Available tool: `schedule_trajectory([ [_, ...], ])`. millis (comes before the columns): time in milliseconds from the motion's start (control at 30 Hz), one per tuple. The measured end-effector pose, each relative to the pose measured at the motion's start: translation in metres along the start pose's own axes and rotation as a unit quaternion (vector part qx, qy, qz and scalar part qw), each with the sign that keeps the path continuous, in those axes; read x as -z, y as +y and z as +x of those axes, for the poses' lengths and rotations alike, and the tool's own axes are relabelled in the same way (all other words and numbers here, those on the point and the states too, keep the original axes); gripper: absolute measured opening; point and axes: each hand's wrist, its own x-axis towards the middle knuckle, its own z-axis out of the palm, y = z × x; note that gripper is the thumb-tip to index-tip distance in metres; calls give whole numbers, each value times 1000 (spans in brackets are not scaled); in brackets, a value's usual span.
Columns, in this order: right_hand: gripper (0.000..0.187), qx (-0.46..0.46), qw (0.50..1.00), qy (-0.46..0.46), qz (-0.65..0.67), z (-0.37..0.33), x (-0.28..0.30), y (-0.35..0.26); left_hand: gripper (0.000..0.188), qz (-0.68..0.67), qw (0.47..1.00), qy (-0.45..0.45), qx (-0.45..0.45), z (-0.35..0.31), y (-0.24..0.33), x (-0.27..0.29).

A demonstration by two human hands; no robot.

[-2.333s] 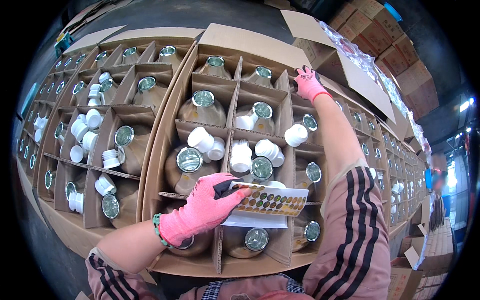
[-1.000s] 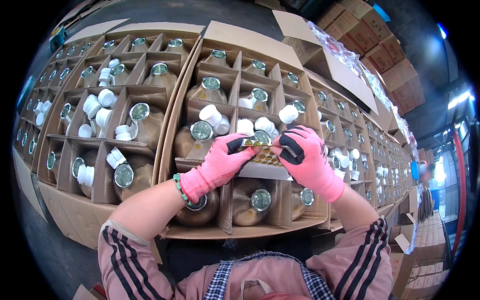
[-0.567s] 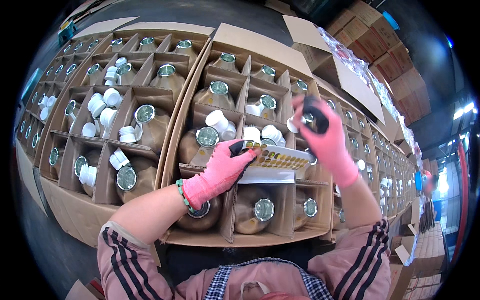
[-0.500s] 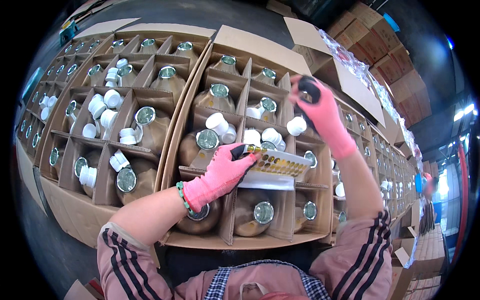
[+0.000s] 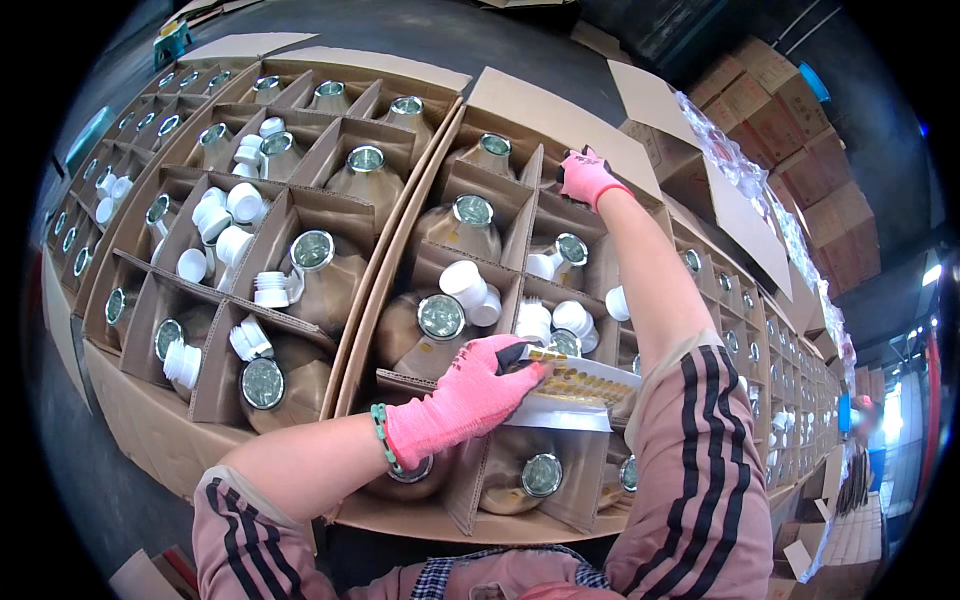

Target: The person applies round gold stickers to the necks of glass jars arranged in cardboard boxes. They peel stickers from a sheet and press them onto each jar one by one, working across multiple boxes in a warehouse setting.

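Note:
My left hand [image 5: 490,387], in a pink glove with dark fingertips, pinches a sheet of round gold stickers [image 5: 585,382] with white backing over the near part of a divided carton [image 5: 375,400]. My right hand [image 5: 592,178], gloved alike, reaches to a far compartment with its fingers curled down. It covers the spot where a bottle neck stood; what the fingers grip is hidden. Bronze-coloured glass bottles with silvery mouths, like this near one [image 5: 541,474], stand or lean in the compartments. White plastic stoppers [image 5: 463,284] lie among them.
Another divided carton [image 5: 345,350] of bottles and stoppers adjoins on the left. More cartons run off to the right, with raised flaps [image 5: 730,200] and clear plastic wrap [image 5: 715,140]. Stacked brown boxes [image 5: 790,130] stand at the far right.
My right hand has moved forward and down from above the carton's right side to the far compartment. The left hand still holds the sticker sheet. The whole view has shifted slightly.

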Motion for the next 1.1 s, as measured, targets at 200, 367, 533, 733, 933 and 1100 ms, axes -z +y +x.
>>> schedule_trajectory([
  [200,42,32,992,-8,-119,1,6,-17,25,16,999,11,-42,1,-6,1],
  [367,38,-3,991,98,-92,-6,3,-14,25,-15,1000,3,-9,1,-2,2],
  [533,26,-47,907,356,218,-43,-3,6,24,15,1000,5,-5,4,0,2],
  [733,25,67,802,415,425,-198,29,-26,24,55,998,9,-18,0,1,3],
  [933,27,139,879,110,443,-279,46,-54,21,4,998,7,-65,3,-6,3],
  [1100,24,101,907,65,404,-286,58,-56,22,-87,993,-4,-84,5,-7,0],
])
